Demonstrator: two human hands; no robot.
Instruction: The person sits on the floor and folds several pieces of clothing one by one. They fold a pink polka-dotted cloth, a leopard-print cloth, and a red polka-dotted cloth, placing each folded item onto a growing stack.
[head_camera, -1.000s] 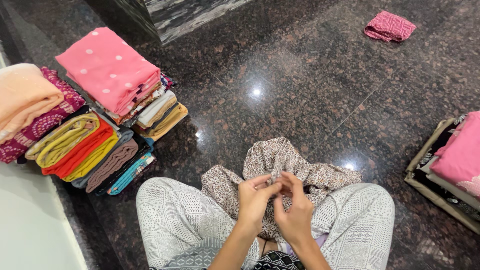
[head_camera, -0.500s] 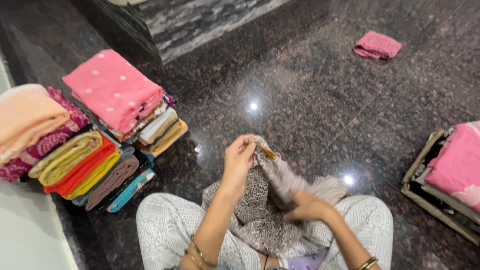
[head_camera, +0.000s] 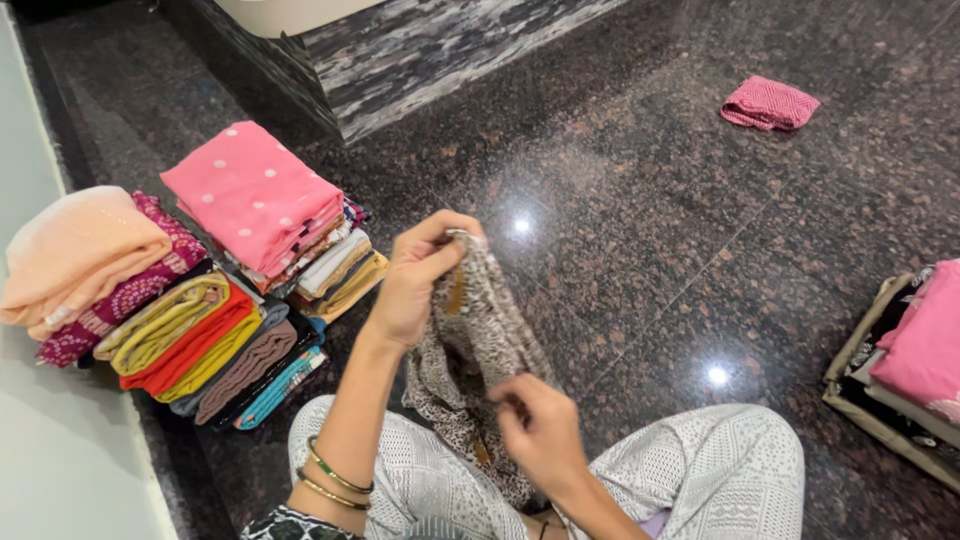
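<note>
Two hands are on the brown patterned cloth (head_camera: 480, 330), and since half a second ago we have lifted it a little higher and nearer, so it now hangs as a narrow strip above our lap. Our left hand (head_camera: 420, 275) pinches its top edge between thumb and fingers, while our right hand (head_camera: 535, 430) is closed on the cloth lower down, just above our patterned trousers (head_camera: 720, 470). To the left, the stacks of folded clothes (head_camera: 200, 290) lie as they did before, the pink dotted piece (head_camera: 250, 190) on top of the far stack and a peach one (head_camera: 75, 250) at the left edge. A folded pink cloth (head_camera: 768, 102) lies far right on the dark stone floor (head_camera: 620, 200), well apart from us. A basket (head_camera: 870, 390) with pink fabric sits at the right edge. Between these, bare floor stretches ahead to the marble step (head_camera: 420, 60).
</note>
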